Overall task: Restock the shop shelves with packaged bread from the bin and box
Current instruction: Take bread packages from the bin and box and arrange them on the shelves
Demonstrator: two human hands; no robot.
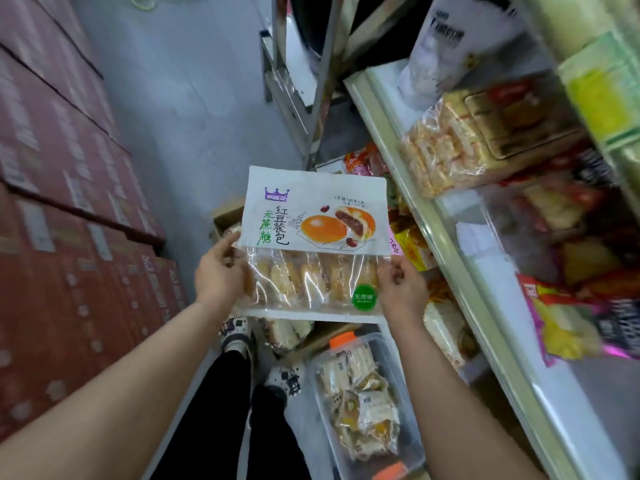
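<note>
Two hands share the grip on one bread pack [311, 244]. The left hand [218, 271] pinches its left edge, thumb on the front and fingers curled behind. The right hand [401, 289] pinches the right edge the same way. Each grip is closed on the film and holds nothing else. The pack hangs in mid-air, its face turned up to the camera, over the aisle and just left of the shelves [450, 244]. Its white upper half carries a purple crown logo, the black characters 红豆餐包, the green characters 无蔗糖, and a picture of golden buns, one split to show dark red filling. The smaller print beside the picture is too blurred to read. The clear lower half shows a row of pale buns and a round green sticker. Beneath the pack, a clear plastic bin [410, 420] with orange latches sits on the floor [194, 98], holding many small wrapped breads. A cardboard box [225, 214] shows just past the pack's left edge. The person's patterned shoes [239, 334] stand beside the bin. The white shelves on the right hold mixed snack bags in red, yellow and clear wrap. Stacked red cartons [69, 202] line the left side, and a metal rack [294, 98] stands farther along the grey floor.
</note>
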